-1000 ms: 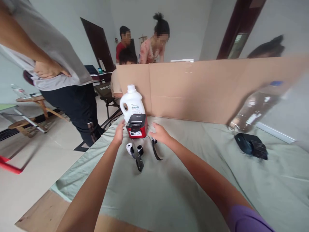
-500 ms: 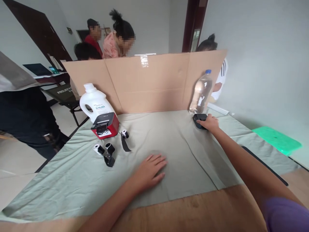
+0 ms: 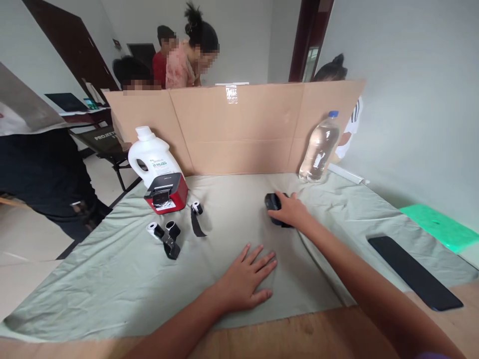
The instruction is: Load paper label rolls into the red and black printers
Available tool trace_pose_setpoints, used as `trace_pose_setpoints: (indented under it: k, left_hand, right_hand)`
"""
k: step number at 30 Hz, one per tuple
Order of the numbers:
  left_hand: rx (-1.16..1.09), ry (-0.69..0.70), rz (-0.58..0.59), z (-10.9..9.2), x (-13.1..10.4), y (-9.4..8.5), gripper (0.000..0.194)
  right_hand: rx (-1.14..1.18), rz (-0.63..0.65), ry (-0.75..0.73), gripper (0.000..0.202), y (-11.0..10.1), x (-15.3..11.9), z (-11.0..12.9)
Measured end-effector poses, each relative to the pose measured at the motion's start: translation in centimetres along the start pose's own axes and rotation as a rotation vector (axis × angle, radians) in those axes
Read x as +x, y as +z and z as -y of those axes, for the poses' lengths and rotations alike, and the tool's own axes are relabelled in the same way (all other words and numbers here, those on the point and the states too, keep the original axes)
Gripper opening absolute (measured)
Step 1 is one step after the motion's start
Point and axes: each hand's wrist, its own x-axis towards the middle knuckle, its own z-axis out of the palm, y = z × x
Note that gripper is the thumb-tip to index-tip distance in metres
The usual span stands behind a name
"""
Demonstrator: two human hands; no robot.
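Observation:
My right hand (image 3: 291,210) is closed around a small black device (image 3: 274,202) at the middle right of the cloth-covered table (image 3: 232,209); the palm and fingers hide part of it. Nearer to me, my left hand (image 3: 249,280) lies flat on the cloth with its fingers spread and holds nothing. Several small black-and-white rolls lie left of my hands, one (image 3: 196,208) trailing a black strip, others (image 3: 171,229) close together. Behind them a red and black box-shaped device (image 3: 170,194) stands in front of a white jug (image 3: 155,157).
A cardboard panel (image 3: 239,129) stands across the back. A clear bottle with a blue cap (image 3: 320,149) is at the back right. A dark flat slab (image 3: 413,271) and a green plastic item (image 3: 439,227) lie at the right. Several people are around the table.
My right hand has moved left and nearer with the black device, away from the bottle. My left hand's fingers have spread wider. The view has shifted slightly, showing more of the dark slab.

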Motion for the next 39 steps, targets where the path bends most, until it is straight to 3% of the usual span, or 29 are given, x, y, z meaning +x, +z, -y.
trace_pose_setpoints:
  k: [4,9,13,15,18,20,22,24,28,39]
  left_hand:
    - [-0.022,0.039,-0.026,-0.3,-0.4,0.5,0.073]
    - [-0.043,0.035,-0.04,-0.5,-0.6,0.8,0.074]
    - [-0.093,0.06,-0.13,-0.9,-0.9,0.5,0.069]
    - [-0.157,0.008,-0.23,-1.0,-0.9,0.1,0.055]
    - [-0.337,-0.276,-0.505,0.3,-0.3,-1.2,0.031]
    - [-0.487,-0.503,-0.719,2.3,0.6,-2.6,0.026]
    - [-0.658,-0.691,-0.819,5.0,1.8,-4.3,0.025]
    - [-0.839,-0.832,-0.758,7.6,3.3,-5.6,0.029]
    - [-0.994,-0.888,-0.612,10.7,5.6,-6.4,0.026]
    - [-1.035,-0.937,-0.473,12.0,6.1,-5.8,0.018]
  right_hand:
    - [0.02,0.066,-0.052,0.076,2.1,-2.8,7.0]
    - [0.008,0.026,-0.001,0.078,4.6,-3.8,10.1]
    - [0.047,-0.016,0.007,0.094,4.9,-3.0,9.1]
    - [0.133,-0.107,0.0,0.097,4.8,-1.8,7.7]
    - [0.334,-0.263,-0.075,0.074,5.5,0.6,5.3]
    - [0.486,-0.276,-0.116,0.058,6.7,1.9,4.0]
    - [0.634,-0.264,-0.125,0.051,8.2,2.7,3.0]
    - [0.752,-0.271,-0.133,0.048,9.5,3.1,2.4]
    - [0.852,-0.271,-0.135,0.047,10.3,3.3,1.8]
    - [0.806,-0.279,-0.149,0.045,10.3,3.1,2.0]
